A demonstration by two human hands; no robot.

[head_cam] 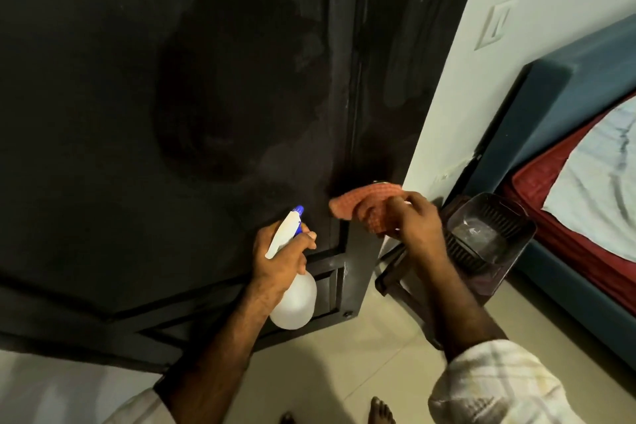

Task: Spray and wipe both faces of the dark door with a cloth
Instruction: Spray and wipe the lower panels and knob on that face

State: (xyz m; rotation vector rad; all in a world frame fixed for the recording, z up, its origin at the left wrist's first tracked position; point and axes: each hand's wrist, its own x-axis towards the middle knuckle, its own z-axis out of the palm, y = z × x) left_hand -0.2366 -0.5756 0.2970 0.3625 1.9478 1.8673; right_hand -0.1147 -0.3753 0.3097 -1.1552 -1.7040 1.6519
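The dark door point(137, 79) fills the left and centre of the view, with a large wet patch on its panel. My left hand point(278, 251) grips a white spray bottle point(294, 299) by its neck, its blue nozzle aimed at the door's lower panel. My right hand point(416, 220) holds an orange checked cloth point(364, 205) against the door's right edge, low down near the frame.
A white wall point(481, 62) with a switch plate stands right of the door. A dark plastic bin point(488, 234) sits on the tiled floor point(361, 372) beside a blue bed frame point(568, 107) with red and white bedding. My bare feet show at the bottom.
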